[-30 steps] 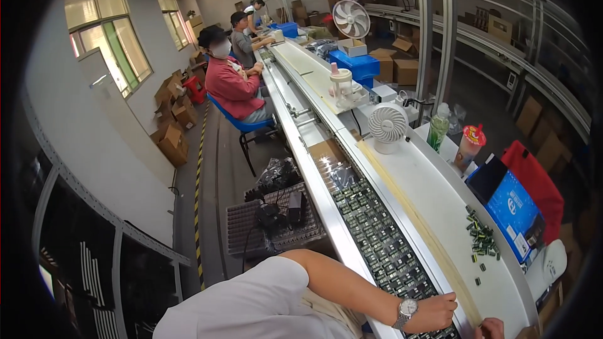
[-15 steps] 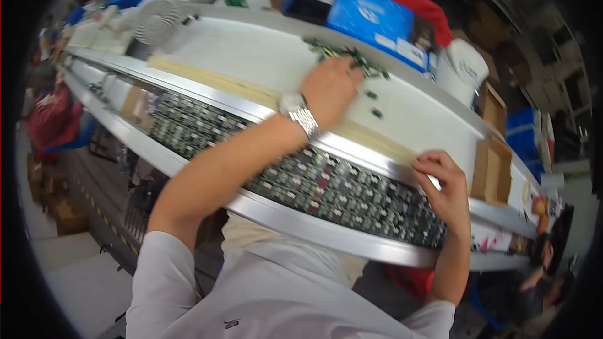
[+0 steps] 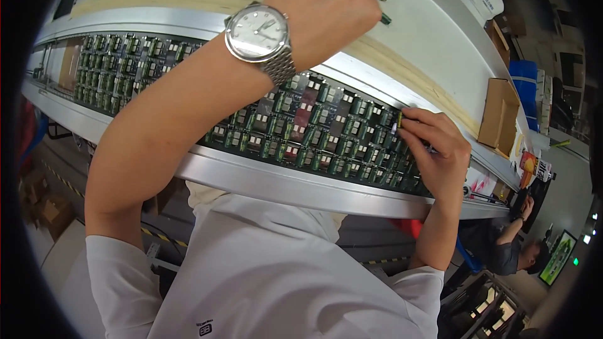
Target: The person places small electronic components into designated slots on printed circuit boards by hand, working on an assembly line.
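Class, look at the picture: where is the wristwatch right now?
In the head view, the silver wristwatch sits upper centre on the left wrist, above the circuit boards, just below the left hand.

We are looking down along a long white workbench (image 3: 440, 31) that is curving across the view, with a metal rail (image 3: 282, 182) running along its near edge. A brown cardboard box (image 3: 499, 113) is sitting on the bench at the right. Below, grey floor (image 3: 56, 257) with a yellow-and-black striped line (image 3: 63, 179) is showing, and cardboard boxes (image 3: 47, 210) are standing on it. At the far right a lit green screen (image 3: 558, 257) is glowing.
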The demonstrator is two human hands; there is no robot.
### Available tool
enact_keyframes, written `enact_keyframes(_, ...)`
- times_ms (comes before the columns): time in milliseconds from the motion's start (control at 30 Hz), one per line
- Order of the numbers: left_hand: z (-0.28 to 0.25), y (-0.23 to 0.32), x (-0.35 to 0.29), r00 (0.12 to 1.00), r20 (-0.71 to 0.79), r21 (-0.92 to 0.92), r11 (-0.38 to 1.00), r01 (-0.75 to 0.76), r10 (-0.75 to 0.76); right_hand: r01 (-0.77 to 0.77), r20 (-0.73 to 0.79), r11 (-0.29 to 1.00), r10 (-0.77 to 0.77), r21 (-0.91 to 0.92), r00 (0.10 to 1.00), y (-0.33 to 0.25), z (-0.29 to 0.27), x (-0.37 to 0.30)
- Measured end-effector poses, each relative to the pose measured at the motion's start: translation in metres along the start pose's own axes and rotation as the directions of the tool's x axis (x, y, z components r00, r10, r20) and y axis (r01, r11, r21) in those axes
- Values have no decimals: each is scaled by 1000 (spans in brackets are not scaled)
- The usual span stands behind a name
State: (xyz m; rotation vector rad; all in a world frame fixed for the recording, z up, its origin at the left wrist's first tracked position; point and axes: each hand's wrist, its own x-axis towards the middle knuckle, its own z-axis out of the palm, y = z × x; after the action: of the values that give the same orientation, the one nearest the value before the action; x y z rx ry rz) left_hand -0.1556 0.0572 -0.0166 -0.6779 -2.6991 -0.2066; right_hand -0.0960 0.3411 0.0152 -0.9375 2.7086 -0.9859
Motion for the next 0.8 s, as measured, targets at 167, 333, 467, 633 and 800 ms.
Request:
enact_keyframes(167, -9, -5, 1, 996, 31, 44, 996, -80, 79, 3, 75, 999, 0, -39, 997, -1, -4, -1)
enact_keyframes(333, -11, -6, -3, 992, -120, -119, 991, -59, 45, 11, 64, 997, -6, -73, 998, -2, -4, -2)
enact_keyframes(467, 2, -9, -10, 946, -323, -152, 988, -43, -9, 64, 72, 982, -52, -176, 996, -16, -1, 2)
enact_keyframes(633, -15, 3, -14, 950, -246, -349, 932, 101, -195, 141, 93, 963, -123, -229, 988, -13, -3, 3)
enact_keyframes(800, -10, 3, -13, 931, -224, -429, 887, 171, -288, 142, 136, 951, -107, -273, 985, -18, -3, 3)
